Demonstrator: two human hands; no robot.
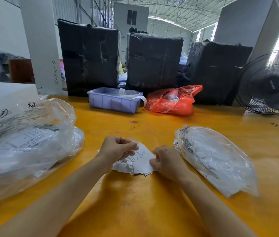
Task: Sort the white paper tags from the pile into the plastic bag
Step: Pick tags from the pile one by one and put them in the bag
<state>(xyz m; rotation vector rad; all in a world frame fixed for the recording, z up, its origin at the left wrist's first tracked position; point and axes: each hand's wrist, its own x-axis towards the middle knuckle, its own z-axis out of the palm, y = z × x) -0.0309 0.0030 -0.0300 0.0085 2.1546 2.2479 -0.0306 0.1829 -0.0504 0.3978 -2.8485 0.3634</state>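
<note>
White paper tags (136,164) lie in a loose pile on the yellow table (135,202), directly between your two hands.

Your left hand (118,148) is raised just above the pile with fingers curled, pinching one or more tags between thumb and fingertips. Your right hand (165,160) rests at the pile's right edge, fingers curled round the edge of a printed tag. A flat clear plastic bag (215,159) holding white sheets lies just right of your right hand, on the table. A larger crumpled clear bag (27,139) with printed paper inside sits well to the left. At the far edge stand a lilac plastic bin (114,101), a red plastic bag (173,100) beside it, three black-wrapped bales (154,60) behind, and a black fan (270,86) at right.
</note>
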